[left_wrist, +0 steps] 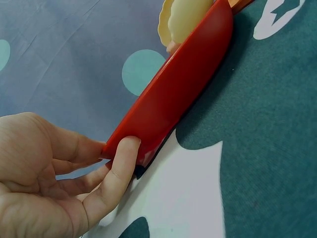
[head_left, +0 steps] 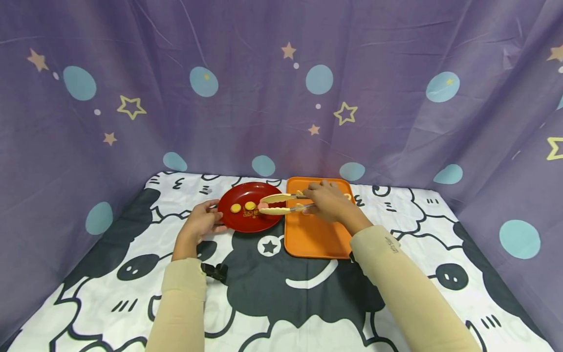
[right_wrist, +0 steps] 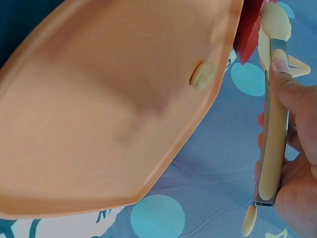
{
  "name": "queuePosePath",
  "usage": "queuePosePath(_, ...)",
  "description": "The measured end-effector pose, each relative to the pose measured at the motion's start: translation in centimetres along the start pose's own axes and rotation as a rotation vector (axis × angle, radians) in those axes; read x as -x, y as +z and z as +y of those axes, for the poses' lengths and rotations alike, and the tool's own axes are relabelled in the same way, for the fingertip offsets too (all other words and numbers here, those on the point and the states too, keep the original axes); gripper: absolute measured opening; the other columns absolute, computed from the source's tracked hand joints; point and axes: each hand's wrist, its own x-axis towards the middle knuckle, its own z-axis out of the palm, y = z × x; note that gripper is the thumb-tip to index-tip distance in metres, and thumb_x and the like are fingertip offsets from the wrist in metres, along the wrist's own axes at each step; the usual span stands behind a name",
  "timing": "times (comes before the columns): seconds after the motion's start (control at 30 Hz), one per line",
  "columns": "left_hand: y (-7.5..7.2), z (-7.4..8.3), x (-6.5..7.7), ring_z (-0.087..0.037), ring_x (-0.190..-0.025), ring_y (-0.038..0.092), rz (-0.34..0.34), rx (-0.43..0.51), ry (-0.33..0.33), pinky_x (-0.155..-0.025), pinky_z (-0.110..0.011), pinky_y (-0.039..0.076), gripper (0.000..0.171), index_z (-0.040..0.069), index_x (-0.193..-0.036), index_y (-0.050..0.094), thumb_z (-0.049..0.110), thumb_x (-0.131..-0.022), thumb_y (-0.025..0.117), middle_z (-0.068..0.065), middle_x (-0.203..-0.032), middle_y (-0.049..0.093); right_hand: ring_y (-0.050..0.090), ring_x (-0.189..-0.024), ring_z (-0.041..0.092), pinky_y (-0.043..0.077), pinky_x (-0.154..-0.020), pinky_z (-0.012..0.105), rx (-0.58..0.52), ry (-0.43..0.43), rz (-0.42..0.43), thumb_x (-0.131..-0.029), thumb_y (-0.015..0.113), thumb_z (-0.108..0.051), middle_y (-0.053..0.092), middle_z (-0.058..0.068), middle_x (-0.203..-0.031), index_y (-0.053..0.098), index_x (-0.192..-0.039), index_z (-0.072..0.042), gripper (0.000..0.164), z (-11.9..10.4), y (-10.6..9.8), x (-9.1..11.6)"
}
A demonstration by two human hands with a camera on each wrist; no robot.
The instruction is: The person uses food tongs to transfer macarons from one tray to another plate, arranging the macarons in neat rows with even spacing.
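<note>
My left hand [head_left: 201,220] holds the left rim of a red plate [head_left: 235,193], thumb and fingers pinching its edge in the left wrist view. Two small yellow round pieces [head_left: 235,208] lie on the plate beside its yellow print. With my right hand [head_left: 329,201] I grip a pair of tongs [head_left: 278,198] with cream tips and metal arms. A small pink piece [head_left: 263,205] sits between the tong tips, over the plate's right part. In the right wrist view, my thumb [right_wrist: 281,69] presses along the handle.
An orange tray [head_left: 313,239] stands right of the plate, under my right hand. One round yellowish piece [right_wrist: 204,75] lies near the tray's edge. A sheep-patterned cloth [head_left: 303,308] covers the table, and a purple curtain [head_left: 264,127] hangs behind it.
</note>
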Motion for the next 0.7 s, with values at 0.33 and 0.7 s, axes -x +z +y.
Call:
queuePosePath(0.33, 0.0, -0.1, 0.0, -0.027, -0.101, 0.066, 0.000, -0.006, 0.022, -0.082, -0.036, 0.063, 0.063, 0.009, -0.163, 0.025, 0.000, -0.105, 0.047, -0.024, -0.148, 0.044, 0.046, -0.099, 0.027, 0.040, -0.086, 0.040, 0.018, 0.014, -0.062, -0.094, 0.074, -0.039, 0.062, 0.002, -0.120, 0.068, -0.135, -0.016, 0.047, -1.2, -0.4, -1.0)
queuePosePath(0.7, 0.2, -0.3, 0.0, -0.028, -0.103, 0.065, 0.005, -0.018, 0.047, -0.080, -0.037, 0.063, 0.062, 0.007, -0.162, 0.025, 0.000, -0.104, 0.046, -0.025, -0.146, 0.042, 0.046, -0.098, 0.028, 0.041, -0.088, 0.043, 0.052, 0.040, -0.139, -0.095, 0.074, -0.038, 0.059, 0.002, -0.111, 0.070, -0.129, -0.016, 0.041, -1.8, -0.9, -1.5)
